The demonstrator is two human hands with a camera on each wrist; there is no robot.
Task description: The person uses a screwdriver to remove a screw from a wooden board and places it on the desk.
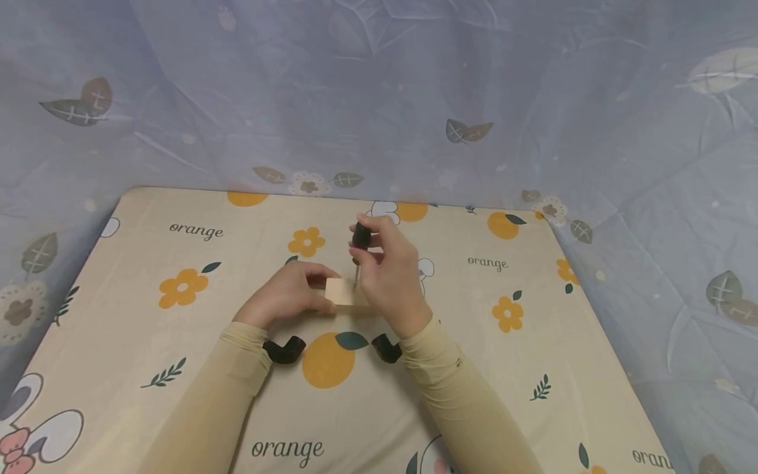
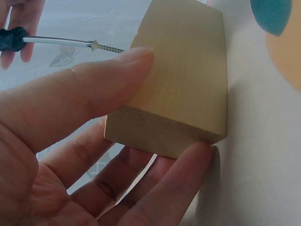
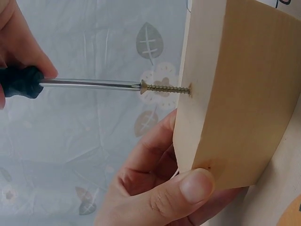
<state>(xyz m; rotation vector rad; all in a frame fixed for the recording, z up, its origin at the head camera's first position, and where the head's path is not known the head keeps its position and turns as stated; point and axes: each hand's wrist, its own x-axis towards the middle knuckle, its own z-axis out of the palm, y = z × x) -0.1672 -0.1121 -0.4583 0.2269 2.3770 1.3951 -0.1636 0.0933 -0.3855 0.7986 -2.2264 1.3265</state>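
Note:
A pale wooden block (image 1: pixel 342 291) rests on the patterned cloth, its left end gripped by my left hand (image 1: pixel 290 293). In the left wrist view the thumb lies along one face of the block (image 2: pixel 183 70) and the fingers curl beneath. My right hand (image 1: pixel 393 276) holds a screwdriver (image 1: pixel 362 235) upright by its dark green handle. Its shiny shaft (image 3: pixel 94 84) meets the head of a brass-coloured screw (image 3: pixel 164 88) in the right wrist view. The screw's tip sits in the block's upper face, with most of its thread showing outside the wood.
Black wrist straps or mounts (image 1: pixel 285 350) show at both wrists. A cream tablecloth (image 1: pixel 290 411) printed with oranges and flowers covers the table. Behind and at both sides hangs a blue-grey leaf-patterned curtain (image 1: pixel 379 99).

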